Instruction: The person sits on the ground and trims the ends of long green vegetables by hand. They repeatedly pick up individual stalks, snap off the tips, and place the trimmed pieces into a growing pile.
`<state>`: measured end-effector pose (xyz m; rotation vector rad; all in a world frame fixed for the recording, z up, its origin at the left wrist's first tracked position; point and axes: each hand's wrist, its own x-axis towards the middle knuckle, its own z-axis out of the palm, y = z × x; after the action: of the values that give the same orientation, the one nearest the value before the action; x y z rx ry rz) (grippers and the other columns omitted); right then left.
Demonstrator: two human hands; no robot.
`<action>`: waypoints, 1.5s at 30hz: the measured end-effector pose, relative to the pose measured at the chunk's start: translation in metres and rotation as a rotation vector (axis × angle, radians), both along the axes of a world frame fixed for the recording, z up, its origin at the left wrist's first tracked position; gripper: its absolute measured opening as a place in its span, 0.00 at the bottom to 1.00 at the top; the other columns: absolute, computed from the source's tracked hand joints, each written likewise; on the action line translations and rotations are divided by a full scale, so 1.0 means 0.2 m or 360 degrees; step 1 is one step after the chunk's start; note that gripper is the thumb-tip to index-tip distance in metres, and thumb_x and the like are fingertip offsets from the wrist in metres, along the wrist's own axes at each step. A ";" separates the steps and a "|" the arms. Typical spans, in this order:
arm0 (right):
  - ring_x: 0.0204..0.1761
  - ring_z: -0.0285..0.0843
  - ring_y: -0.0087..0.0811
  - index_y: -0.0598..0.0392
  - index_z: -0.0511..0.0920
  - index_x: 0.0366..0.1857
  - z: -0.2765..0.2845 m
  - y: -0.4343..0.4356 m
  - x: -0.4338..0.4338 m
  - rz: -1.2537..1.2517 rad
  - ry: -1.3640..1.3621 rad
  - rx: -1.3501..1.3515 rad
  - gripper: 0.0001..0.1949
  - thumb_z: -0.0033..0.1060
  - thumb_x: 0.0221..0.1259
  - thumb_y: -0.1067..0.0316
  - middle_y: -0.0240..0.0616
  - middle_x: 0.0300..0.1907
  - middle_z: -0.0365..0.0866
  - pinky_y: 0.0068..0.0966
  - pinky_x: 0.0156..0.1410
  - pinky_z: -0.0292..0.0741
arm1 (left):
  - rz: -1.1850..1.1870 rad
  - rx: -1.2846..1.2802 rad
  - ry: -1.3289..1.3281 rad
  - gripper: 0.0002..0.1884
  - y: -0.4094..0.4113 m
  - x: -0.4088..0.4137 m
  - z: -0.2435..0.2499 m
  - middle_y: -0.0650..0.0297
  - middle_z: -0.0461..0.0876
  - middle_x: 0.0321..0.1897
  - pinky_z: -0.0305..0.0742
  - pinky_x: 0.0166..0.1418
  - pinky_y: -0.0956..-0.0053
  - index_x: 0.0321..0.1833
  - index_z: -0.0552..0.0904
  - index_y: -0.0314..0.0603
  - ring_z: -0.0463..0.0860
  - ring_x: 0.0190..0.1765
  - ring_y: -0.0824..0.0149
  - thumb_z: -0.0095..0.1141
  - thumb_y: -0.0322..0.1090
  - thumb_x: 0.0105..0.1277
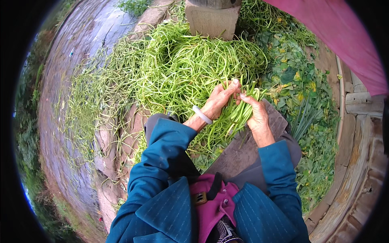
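Note:
My right hand (257, 117) grips a bundle of long green stems (240, 114), its thumb pressed near their upper ends. My left hand (219, 99), with a pale bangle (202, 114) at the wrist, meets it at the top of the bundle. A green stem (219, 78) is pinched between the left thumb and fingers. Beyond both hands spreads a large tangled heap of green stems (182, 66). Under the bundle, a worn flat board (240, 156) slants between my knees.
Stripped green and yellowing leaves (316, 136) cover the ground at right, beside a wooden wall (349, 170). A squared block (211, 21) under a post rises behind the heap. More stems (91, 106) trail leftward onto wet paving (79, 45). Pink cloth (340, 36) hangs at upper right.

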<state>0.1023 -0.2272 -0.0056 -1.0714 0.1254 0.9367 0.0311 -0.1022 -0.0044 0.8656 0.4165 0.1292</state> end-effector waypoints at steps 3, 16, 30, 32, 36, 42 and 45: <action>0.36 0.80 0.30 0.60 0.78 0.38 -0.04 0.01 -0.02 -0.0022 -0.0042 0.0004 0.12 0.65 0.47 0.76 0.37 0.34 0.81 0.26 0.42 0.79 | 0.0146 -0.0013 0.0048 0.21 -0.04 0.02 -0.05 0.64 0.78 0.29 0.72 0.38 0.80 0.44 0.74 0.36 0.75 0.31 0.74 0.57 0.48 0.62; 0.39 0.79 0.30 0.59 0.75 0.41 -0.08 -0.01 -0.06 0.0006 0.0032 0.0072 0.14 0.62 0.47 0.78 0.34 0.37 0.80 0.28 0.46 0.78 | -0.0412 0.0454 0.0120 0.39 -0.03 -0.02 -0.02 0.56 0.68 0.58 0.55 0.67 0.76 0.64 0.62 0.30 0.64 0.61 0.68 0.38 0.63 0.66; 0.30 0.81 0.30 0.65 0.79 0.35 -0.09 0.00 0.01 -0.0278 0.0025 -0.0020 0.14 0.69 0.44 0.72 0.40 0.32 0.82 0.26 0.37 0.79 | -0.0301 0.0287 0.0067 0.26 -0.07 -0.03 -0.03 0.64 0.80 0.40 0.72 0.48 0.78 0.49 0.76 0.35 0.77 0.41 0.74 0.43 0.55 0.68; 0.30 0.81 0.30 0.65 0.79 0.34 -0.07 0.01 0.02 -0.0303 -0.0017 -0.0010 0.13 0.69 0.45 0.71 0.40 0.31 0.82 0.25 0.37 0.79 | -0.0233 0.0295 0.0110 0.22 -0.06 -0.03 -0.09 0.66 0.80 0.39 0.73 0.45 0.81 0.50 0.76 0.34 0.77 0.39 0.76 0.45 0.48 0.69; 0.29 0.80 0.30 0.64 0.78 0.31 -0.02 0.00 0.05 -0.0293 0.0000 -0.0008 0.10 0.67 0.47 0.71 0.40 0.30 0.82 0.26 0.37 0.80 | -0.0078 0.0329 0.0038 0.17 -0.07 -0.03 -0.09 0.68 0.81 0.35 0.72 0.39 0.83 0.48 0.79 0.37 0.76 0.35 0.79 0.48 0.43 0.68; 0.27 0.79 0.28 0.63 0.79 0.30 0.00 -0.02 0.06 -0.0201 -0.0173 -0.0070 0.10 0.67 0.46 0.71 0.40 0.29 0.82 0.25 0.35 0.79 | -0.0178 0.1230 0.0283 0.18 0.04 -0.01 -0.05 0.64 0.75 0.14 0.66 0.22 0.71 0.32 0.83 0.36 0.70 0.16 0.69 0.48 0.45 0.66; 0.27 0.79 0.29 0.63 0.79 0.30 0.01 -0.02 0.06 -0.0198 -0.0159 -0.0039 0.09 0.67 0.45 0.72 0.40 0.29 0.82 0.25 0.35 0.79 | -0.0239 0.1475 0.0244 0.18 0.02 -0.03 -0.03 0.58 0.75 0.15 0.68 0.25 0.66 0.29 0.82 0.37 0.72 0.18 0.61 0.49 0.45 0.65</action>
<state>0.1144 -0.2309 -0.0035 -1.1184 0.1199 0.7701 0.0251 -0.0979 -0.0103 1.8235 0.4318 0.1159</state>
